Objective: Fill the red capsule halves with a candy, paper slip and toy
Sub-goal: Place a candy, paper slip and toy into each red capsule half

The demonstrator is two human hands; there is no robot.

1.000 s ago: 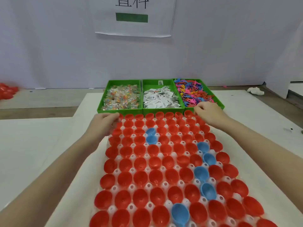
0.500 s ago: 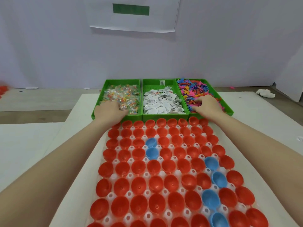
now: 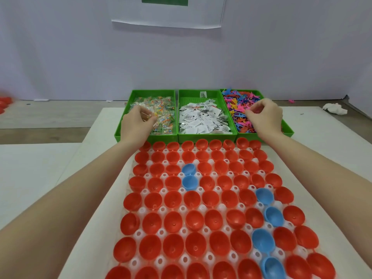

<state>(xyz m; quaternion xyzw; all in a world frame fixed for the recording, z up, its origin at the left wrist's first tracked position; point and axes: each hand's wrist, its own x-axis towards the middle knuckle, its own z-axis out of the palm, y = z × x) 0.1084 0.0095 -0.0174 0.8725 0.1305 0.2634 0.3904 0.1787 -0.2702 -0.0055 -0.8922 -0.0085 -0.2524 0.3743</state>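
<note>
Left hand (image 3: pixel 136 122) grip: fingers curled into the wrapped candies (image 3: pixel 161 109), left of the paper slip bin (image 3: pixel 203 95). Right hand (image 3: pixel 265 115) grip: pinching among the toys (image 3: pixel 239 105), right of it. Red capsule halves (image 3: pixel 213 200) lie before it.

Work surface: white table (image 3: pixel 322 141), with a lower white surface (image 3: pixel 30 178) adjoining on the left. Beyond both, a brown floor strip (image 3: pixel 50 115) runs to the wall.

On the table, far edge: three green bins side by side, touching. Left bin (image 3: pixel 128 101) holds wrapped candies, middle bin (image 3: pixel 189 95) paper slips, right bin (image 3: pixel 287 130) coloured toys.

Just in front of the bins: a white tray (image 3: pixel 182 208) seated with rows of red halves (image 3: pixel 173 222) and a few blue halves (image 3: pixel 262 241).

Crumpled white paper (image 3: pixel 334 108) lies at the table's far right corner.
</note>
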